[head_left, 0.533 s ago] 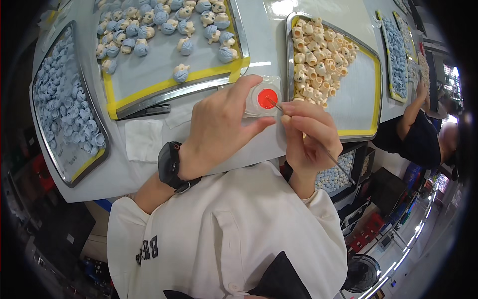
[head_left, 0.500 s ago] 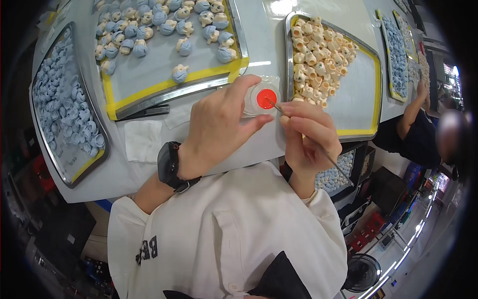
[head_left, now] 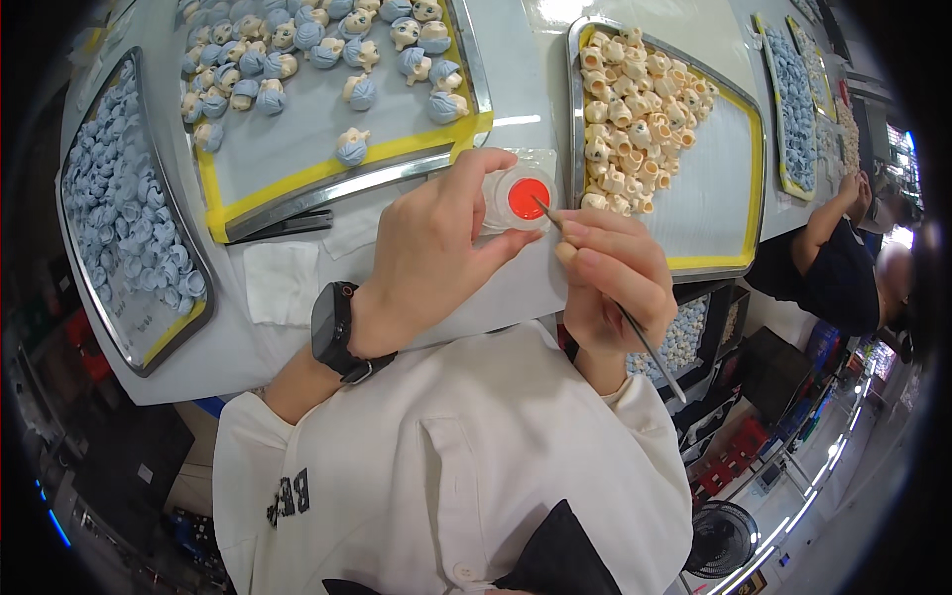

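Left hand: closed around a small clear paint pot holding red paint, thumb and index finger clamped on its rim, steadying it on the grey surface.

Right hand: fingers pinched together on a fine paintbrush, pen-style; bristle tip dipped into the red paint, handle trailing back toward the body. Black wristwatch on the left wrist.

Directly beyond the right hand: metal tray with yellow tape border, carrying a cluster of small cream figurine heads. No red marks discernible on them (too small to confirm).

Beyond the left hand: second taped tray with figurine heads in blue caps, one standing apart from the rest, nearest the hand. Far out to the left of the left hand: third tray, filled with blue cap parts.

Just to the left of the left hand: folded white cloth and a dark flat tool at the tray edge.

Well off to the right: another person's arm at a further tray of blue pieces.

Progress, judged from layout: brush at the loading stage, no figurine in either hand. Many heads capped, the cream batch not yet capped, a large stock of loose caps unused; bulk of the work probably outstanding.
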Demonstrator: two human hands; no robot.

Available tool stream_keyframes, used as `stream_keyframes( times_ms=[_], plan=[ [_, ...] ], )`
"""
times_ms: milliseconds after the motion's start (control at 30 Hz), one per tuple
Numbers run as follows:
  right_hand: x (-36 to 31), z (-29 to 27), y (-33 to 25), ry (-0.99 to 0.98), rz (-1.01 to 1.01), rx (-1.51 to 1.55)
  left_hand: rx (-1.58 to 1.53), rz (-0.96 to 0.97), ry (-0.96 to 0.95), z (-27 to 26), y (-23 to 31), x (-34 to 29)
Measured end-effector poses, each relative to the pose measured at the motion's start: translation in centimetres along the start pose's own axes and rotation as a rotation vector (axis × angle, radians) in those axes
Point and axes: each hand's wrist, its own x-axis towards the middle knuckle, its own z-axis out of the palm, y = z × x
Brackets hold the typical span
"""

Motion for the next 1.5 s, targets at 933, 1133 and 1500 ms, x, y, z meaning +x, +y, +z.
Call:
stream_keyframes(
  times_ms=[933,1133,1500],
  plan=[
    [0.9,0.1,-0.6,0.001,0.103,-0.085,0.006,-0.008,-0.011,0.0,-0.1,0.0],
    [1.3,-0.2,-1.0,-0.058,0.163,-0.108,0.008,-0.005,-0.012,0.0,0.0,0.0],
    [1.3,-0.2,-1.3,-0.049,0.281,-0.040,0.013,-0.025,-0.023,-0.2,0.2,0.1]
  ],
)
